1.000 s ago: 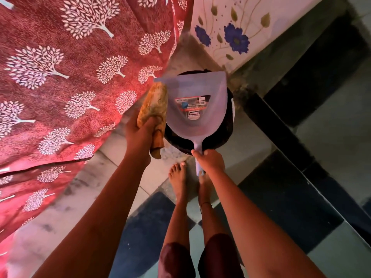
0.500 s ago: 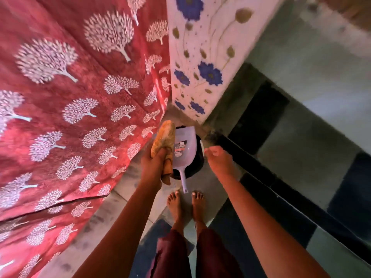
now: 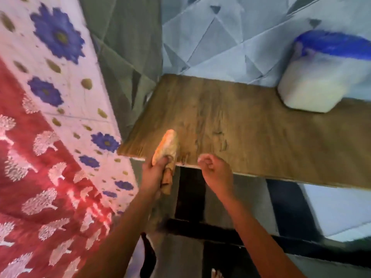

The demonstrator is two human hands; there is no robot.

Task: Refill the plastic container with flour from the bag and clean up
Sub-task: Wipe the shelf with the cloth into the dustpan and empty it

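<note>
My left hand (image 3: 153, 173) grips a bunched orange-brown cloth (image 3: 167, 149) whose upper end lies over the near left corner of a wooden tabletop (image 3: 251, 129). My right hand (image 3: 215, 171) hovers at the table's front edge, fingers loosely curled and holding nothing. A clear plastic container (image 3: 321, 81) with a blue lid, filled with white flour, stands at the far right of the table against the wall. The flour bag is out of view.
A red curtain with white tree print (image 3: 40, 187) and a white cloth with blue flowers (image 3: 60, 67) hang at the left. Blue patterned wall tiles (image 3: 220, 41) rise behind the table. Dark and light floor tiles (image 3: 281, 213) lie below the table edge.
The view has swung up from the floor to the tabletop. My right hand let go of the dustpan, which is gone from view. My left hand still holds the cloth.
</note>
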